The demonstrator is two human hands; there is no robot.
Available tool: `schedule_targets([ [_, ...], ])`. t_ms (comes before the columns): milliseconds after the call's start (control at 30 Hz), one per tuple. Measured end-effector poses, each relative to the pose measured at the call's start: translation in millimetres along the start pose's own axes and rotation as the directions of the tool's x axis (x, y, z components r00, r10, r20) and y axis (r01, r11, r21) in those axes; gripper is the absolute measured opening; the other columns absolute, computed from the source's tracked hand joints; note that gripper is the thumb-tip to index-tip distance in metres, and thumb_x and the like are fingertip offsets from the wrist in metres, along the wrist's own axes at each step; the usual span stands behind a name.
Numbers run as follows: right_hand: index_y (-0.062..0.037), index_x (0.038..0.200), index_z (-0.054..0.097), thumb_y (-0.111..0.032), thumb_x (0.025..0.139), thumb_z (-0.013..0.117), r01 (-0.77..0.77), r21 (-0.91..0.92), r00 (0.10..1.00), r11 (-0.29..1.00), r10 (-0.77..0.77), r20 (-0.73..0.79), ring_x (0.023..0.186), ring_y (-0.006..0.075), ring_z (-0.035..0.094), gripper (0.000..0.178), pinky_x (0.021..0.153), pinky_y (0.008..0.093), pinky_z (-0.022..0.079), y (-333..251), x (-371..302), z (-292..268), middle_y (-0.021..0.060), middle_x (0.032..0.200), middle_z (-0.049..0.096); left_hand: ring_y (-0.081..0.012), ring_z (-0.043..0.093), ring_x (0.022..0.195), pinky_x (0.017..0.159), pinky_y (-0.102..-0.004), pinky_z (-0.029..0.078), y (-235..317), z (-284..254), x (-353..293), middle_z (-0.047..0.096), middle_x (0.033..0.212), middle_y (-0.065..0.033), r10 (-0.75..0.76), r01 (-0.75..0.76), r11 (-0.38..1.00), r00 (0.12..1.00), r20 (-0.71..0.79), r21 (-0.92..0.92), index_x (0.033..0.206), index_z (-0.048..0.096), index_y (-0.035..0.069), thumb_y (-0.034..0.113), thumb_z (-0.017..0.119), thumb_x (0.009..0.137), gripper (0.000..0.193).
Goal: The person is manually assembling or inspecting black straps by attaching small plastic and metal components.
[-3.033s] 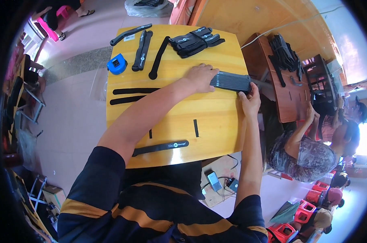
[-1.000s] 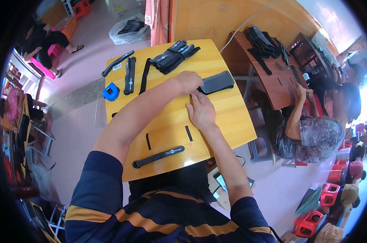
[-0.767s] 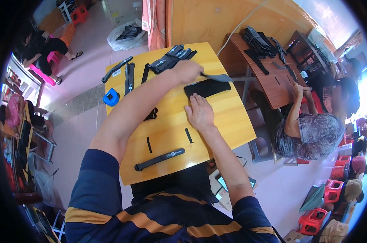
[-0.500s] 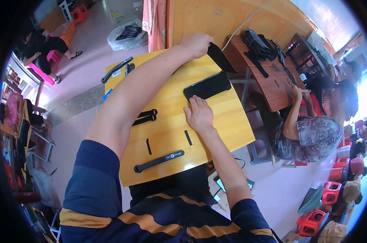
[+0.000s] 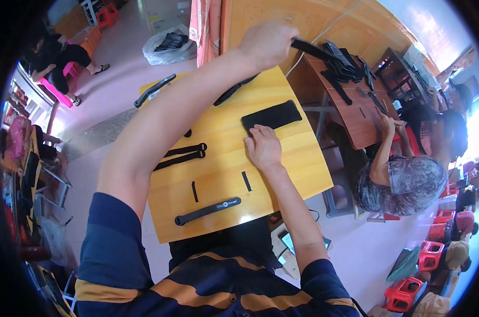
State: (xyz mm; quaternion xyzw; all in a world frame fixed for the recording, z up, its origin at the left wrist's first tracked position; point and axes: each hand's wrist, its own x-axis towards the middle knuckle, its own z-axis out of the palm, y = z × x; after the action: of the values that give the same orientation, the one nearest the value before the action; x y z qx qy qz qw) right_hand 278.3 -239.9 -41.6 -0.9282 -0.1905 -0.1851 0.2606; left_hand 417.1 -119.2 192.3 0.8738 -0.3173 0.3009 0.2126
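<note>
My left hand is raised past the far edge of the table, closed on the end of a black strap that sticks out to the right, its broad face turned mostly away. My right hand lies flat with fingers stretched out, its fingertips touching the near left edge of a black rectangular stack of strips. On the yellow table, a black strap with a looped end and pale print rests near the front edge. Two looped straps lie beside my left forearm, partly covered by it.
Two short black strips mark the tabletop. Another strap lies at the far left corner. To the right, a person works at a brown table piled with black straps. A clear bag stands on the floor behind.
My left hand has moved farther away and slightly right, lifting the black strap, which has swung up from hanging down. My right hand has shifted slightly right at the stack.
</note>
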Motion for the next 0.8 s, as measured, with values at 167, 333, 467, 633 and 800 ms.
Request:
schedule_targets([
  [167, 0.0007, 0.132, 0.060, -0.013, 0.090, 0.071, -0.137, 0.488, 0.946, 0.862, 0.260, -0.194, 0.126, 0.0338, 0.058, 0.045, 0.108, 0.0420, 0.045, -13, -3, -27, 0.0191, 0.134, 0.063, -0.0339, 0.067, 0.102, 0.083, -0.0462, 0.054, 6, -11, -102, 0.072, 0.107, -0.0121, 0.070, -0.075, 0.997, 0.991, -0.117, -0.031, 0.118, 0.068, 0.009, 0.005, 0.059, 0.089, 0.031],
  [333, -0.0048, 0.142, 0.049, -0.054, 0.099, 0.057, -0.109, 0.924, 0.866, -0.368, 0.421, 0.270, 0.133, 0.0336, 0.053, 0.066, 0.112, 0.0498, 0.043, -12, -6, -55, 0.0196, 0.144, 0.054, -0.0302, 0.067, 0.108, 0.088, -0.0399, 0.056, 28, -12, -189, 0.070, 0.117, -0.0103, 0.193, -0.197, 0.979, 0.979, -0.067, -0.056, 0.121, 0.066, 0.007, 0.004, 0.060, 0.085, 0.036],
  [467, -0.0073, 0.136, 0.054, -0.055, 0.101, 0.053, 0.081, 0.757, 0.852, -0.649, 0.439, 0.285, 0.136, 0.0377, 0.050, 0.059, 0.112, 0.0561, 0.041, -11, -8, -63, 0.0214, 0.147, 0.052, -0.0318, 0.065, 0.113, 0.085, -0.0384, 0.058, 53, -13, -233, 0.067, 0.122, -0.0116, 0.257, -0.249, 0.965, 0.961, 0.104, -0.078, 0.124, 0.065, 0.006, 0.006, 0.061, 0.086, 0.038],
  [633, -0.0068, 0.143, 0.050, -0.056, 0.105, 0.041, 0.100, 0.719, 0.856, -0.688, 0.428, 0.291, 0.133, 0.0364, 0.052, 0.063, 0.110, 0.0601, 0.040, -18, -16, -58, 0.0195, 0.142, 0.055, -0.0367, 0.058, 0.124, 0.098, -0.0419, 0.053, 74, -25, -260, 0.056, 0.138, -0.0186, 0.180, -0.144, 0.981, 0.929, 0.325, -0.130, 0.128, 0.062, 0.005, 0.017, 0.072, 0.082, 0.048],
  [800, -0.0067, 0.148, 0.044, -0.062, 0.104, 0.034, 0.078, 0.775, 0.883, -0.627, 0.405, 0.238, 0.135, 0.0356, 0.050, 0.072, 0.111, 0.0577, 0.039, -39, -24, -56, 0.0183, 0.144, 0.054, -0.0427, 0.057, 0.122, 0.100, -0.0455, 0.049, 94, -28, -247, 0.054, 0.136, -0.0264, -0.150, 0.252, 0.947, 0.896, 0.417, -0.200, 0.131, 0.054, 0.001, 0.036, 0.084, 0.075, 0.072],
])
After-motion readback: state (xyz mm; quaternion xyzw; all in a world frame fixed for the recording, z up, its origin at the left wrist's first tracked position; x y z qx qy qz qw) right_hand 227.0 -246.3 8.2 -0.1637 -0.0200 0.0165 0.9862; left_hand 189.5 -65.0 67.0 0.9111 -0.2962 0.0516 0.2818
